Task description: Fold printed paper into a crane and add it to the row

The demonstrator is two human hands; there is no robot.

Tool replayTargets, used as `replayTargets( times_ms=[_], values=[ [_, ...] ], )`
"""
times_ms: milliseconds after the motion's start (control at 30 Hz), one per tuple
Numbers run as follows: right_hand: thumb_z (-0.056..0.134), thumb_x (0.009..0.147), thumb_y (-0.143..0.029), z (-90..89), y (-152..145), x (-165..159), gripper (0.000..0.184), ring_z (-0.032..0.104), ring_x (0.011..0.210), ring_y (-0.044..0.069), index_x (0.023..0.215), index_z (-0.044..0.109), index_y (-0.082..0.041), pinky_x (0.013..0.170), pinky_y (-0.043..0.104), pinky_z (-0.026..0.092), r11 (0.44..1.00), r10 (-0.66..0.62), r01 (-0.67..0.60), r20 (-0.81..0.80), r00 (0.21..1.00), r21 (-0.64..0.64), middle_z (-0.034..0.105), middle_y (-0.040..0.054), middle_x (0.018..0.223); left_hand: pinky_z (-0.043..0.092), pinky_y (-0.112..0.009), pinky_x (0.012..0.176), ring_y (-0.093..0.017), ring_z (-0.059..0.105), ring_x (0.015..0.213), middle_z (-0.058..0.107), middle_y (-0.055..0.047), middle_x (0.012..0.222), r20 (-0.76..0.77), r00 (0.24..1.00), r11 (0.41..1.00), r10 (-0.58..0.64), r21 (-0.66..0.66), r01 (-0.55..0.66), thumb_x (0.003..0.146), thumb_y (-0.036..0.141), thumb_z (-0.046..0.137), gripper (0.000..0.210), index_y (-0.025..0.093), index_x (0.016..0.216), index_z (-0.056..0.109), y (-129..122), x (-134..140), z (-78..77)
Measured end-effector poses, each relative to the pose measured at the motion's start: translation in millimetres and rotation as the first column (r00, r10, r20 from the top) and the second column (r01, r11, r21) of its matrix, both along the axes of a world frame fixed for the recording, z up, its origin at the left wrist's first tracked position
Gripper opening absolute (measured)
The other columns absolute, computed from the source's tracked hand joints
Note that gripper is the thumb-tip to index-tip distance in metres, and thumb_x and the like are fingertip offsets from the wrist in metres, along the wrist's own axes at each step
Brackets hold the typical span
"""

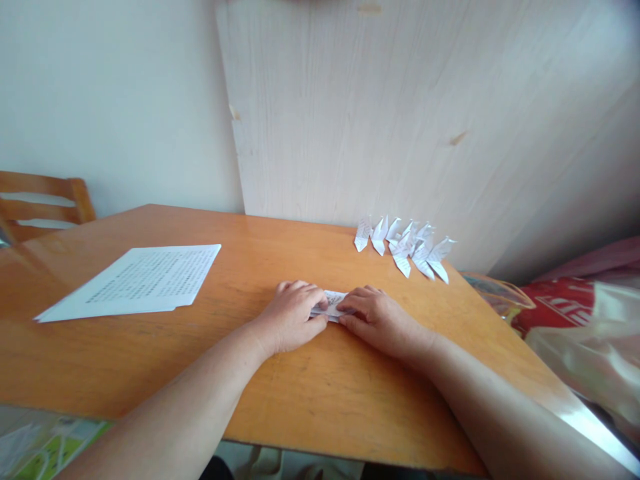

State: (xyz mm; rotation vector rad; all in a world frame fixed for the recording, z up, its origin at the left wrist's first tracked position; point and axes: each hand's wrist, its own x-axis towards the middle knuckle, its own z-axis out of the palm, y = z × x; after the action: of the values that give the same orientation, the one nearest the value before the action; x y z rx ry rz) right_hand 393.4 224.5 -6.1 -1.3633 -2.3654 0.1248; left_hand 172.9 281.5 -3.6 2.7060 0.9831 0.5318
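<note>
Pinching a small folded paper (333, 304) just below the centre of the frame, gripped at its left end by thumb and fingers of the left hand (295, 313), and likewise at its right end by the right hand (379, 313); held low at the wooden table (300, 393). Toward the right of centre, near the far edge, a cluster of white paper figures (403, 248); at left, a stack of printed sheets (155, 277); at the left edge, a wooden chair (45, 187)

A folded piece of white paper (333, 303), dark-marked on top, lies nearly flat mid-scene, left and right ends hidden.
</note>
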Motion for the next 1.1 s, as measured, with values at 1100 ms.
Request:
replayTargets(
  times_ms=[1100],
  values=[
    [0.061, 0.092, -0.023, -11.0, 13.1, -3.6, 0.01, 0.058, 0.08, 0.016, 0.089, 0.07, -0.02, 0.075, 0.03, 0.045, 0.989, -0.137, 0.118, -0.233, 0.963, -0.093, 0.062, 0.0033, 0.085, 0.036, -0.04, 0.09, -0.022, 0.061, 0.097, 0.073, -0.001, 0.095, 0.039, 0.998, 0.998, 0.051, -0.035, -0.049, 0.09, 0.032, 0.056, 0.017, 0.024, 0.077, 0.064, 6.3, 1.7, -1.5]
  ],
)
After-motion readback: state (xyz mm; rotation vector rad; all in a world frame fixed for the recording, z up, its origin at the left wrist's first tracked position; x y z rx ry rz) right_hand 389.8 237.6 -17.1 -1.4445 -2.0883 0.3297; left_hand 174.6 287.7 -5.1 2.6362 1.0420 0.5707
